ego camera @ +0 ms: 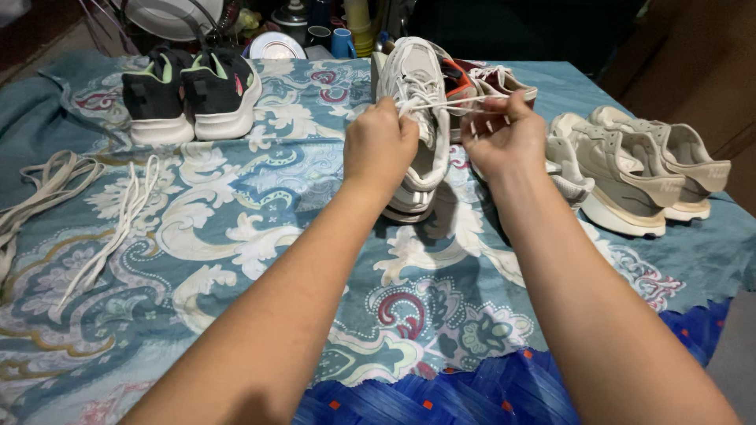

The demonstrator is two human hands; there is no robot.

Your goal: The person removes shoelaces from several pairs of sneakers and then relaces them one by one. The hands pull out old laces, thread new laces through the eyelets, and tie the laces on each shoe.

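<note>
A white sneaker (421,86) stands on the patterned blue cloth (236,236), toe pointing away from me. My left hand (379,148) is closed on its white lace (445,102) at the eyelets. My right hand (504,138) pinches the same lace's free end and holds it taut to the right. Behind my right hand lies a second sneaker (492,79) with orange inside.
A black pair of sneakers (193,94) sits at the back left. A beige pair (642,169) rests at the right. Loose white laces (110,228) lie on the cloth at the left. Cups and dishes (315,27) stand behind the table.
</note>
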